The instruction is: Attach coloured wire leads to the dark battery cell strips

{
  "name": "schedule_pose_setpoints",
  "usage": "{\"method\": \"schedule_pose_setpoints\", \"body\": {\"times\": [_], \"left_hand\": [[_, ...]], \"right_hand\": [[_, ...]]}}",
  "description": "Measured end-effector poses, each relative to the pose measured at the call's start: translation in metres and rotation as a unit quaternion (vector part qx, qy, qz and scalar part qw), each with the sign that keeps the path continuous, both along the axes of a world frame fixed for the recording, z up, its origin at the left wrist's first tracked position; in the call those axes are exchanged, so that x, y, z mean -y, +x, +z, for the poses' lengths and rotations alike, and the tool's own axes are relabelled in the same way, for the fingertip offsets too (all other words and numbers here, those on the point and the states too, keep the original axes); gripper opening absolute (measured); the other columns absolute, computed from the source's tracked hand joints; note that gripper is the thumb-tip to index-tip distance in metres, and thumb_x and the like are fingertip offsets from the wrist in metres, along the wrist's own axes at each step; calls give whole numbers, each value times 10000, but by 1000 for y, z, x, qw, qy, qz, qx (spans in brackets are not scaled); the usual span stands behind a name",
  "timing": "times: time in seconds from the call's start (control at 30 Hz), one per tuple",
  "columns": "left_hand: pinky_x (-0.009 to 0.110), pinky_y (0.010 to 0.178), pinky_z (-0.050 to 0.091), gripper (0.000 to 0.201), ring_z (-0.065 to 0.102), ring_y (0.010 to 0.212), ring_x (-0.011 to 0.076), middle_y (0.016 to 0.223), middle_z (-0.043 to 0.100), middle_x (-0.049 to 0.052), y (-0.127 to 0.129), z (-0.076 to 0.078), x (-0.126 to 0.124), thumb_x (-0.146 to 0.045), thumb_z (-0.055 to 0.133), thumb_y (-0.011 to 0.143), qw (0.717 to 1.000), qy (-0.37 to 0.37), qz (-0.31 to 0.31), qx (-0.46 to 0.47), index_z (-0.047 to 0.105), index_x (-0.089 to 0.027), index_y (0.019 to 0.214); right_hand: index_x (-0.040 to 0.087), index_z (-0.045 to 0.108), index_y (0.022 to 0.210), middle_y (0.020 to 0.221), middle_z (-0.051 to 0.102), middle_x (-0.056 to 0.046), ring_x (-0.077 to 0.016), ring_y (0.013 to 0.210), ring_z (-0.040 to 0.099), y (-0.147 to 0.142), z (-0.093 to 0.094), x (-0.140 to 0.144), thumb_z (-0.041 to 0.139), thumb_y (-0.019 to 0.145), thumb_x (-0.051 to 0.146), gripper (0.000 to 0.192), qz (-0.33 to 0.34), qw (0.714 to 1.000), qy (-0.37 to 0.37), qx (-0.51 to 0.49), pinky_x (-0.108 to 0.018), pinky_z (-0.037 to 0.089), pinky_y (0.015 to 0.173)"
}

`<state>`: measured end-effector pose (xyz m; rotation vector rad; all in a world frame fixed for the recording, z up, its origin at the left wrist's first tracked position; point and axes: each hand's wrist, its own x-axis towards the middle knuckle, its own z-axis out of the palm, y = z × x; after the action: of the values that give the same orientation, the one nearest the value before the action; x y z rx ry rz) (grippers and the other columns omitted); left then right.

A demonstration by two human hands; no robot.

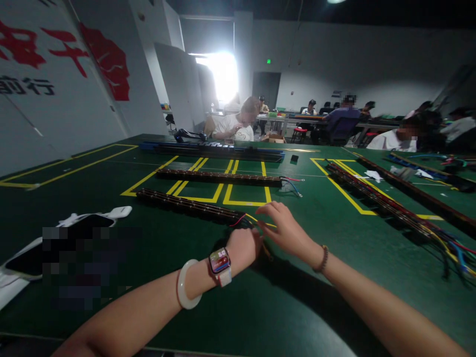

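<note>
Green workbench (208, 325), work part-way at one wired end

Across the bench, well beyond the fingers, sits a person in a white shirt (236, 130); the dark near bar (189, 204) lies just past the fingers and off to their left, its wired end beside them; from that end come a red wire (238, 221) and a yellow wire (251, 217), the latter reaching the right hand (280, 225); its fingers curve apart, unclenched, though whether they pinch the wire cannot be told; the left hand (243, 244) bends in below the same end, fingertips hidden, its grip impossible to tell.

Farther past the fingers, the far bar (219, 177) has a red lead (293, 179) and a blue lead (295, 187) with terminals on, seemingly done; the near bar's wires look loose, so that end seems unfinished; how much is left cannot be judged.
</note>
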<state>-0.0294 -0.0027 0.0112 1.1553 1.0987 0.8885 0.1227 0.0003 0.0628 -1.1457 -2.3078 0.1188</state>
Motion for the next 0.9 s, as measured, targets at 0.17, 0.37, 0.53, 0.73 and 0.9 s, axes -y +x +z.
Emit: {"method": "schedule_pose_setpoints", "body": {"times": [0.17,0.37,0.53,0.73,0.9], "left_hand": [[308,660,461,236,632,635,226,477,477,3,-3,9,-7,-267,624,774,982,67,-69,-164,500,-194,587],[276,490,485,277,613,492,172,667,627,64,-9,3,-22,-424,459,865,972,-60,-182,-133,493,-150,846],[369,731,542,273,679,746,230,835,649,129,-8,9,-20,-356,480,871,984,-87,-155,-27,477,-111,993],[367,902,483,229,653,909,211,1007,639,176,-1,24,-12,-238,429,902,983,-131,-119,55,514,-74,1039],[391,937,457,195,656,891,203,993,649,168,0,17,-14,-223,415,907,976,-155,-110,103,509,-84,1006]], "right_hand": [[169,613,1025,967,592,-79,-182,879,539,27,-30,-40,605,813,333,268,-50,990,-128,44,-324,431,781],[155,654,991,902,633,-69,-159,794,574,26,-49,-52,659,742,436,376,-36,976,-214,13,-274,441,698],[124,649,926,845,654,-59,-142,702,581,22,-51,-51,617,761,453,370,-5,957,-289,-21,-241,429,600],[125,602,909,850,658,-45,-125,675,577,19,-46,-44,642,732,322,268,-25,942,-331,-57,-229,439,585],[123,585,909,859,650,-49,-125,677,572,18,-43,-43,664,713,295,272,-31,932,-353,-70,-229,441,587]]}}
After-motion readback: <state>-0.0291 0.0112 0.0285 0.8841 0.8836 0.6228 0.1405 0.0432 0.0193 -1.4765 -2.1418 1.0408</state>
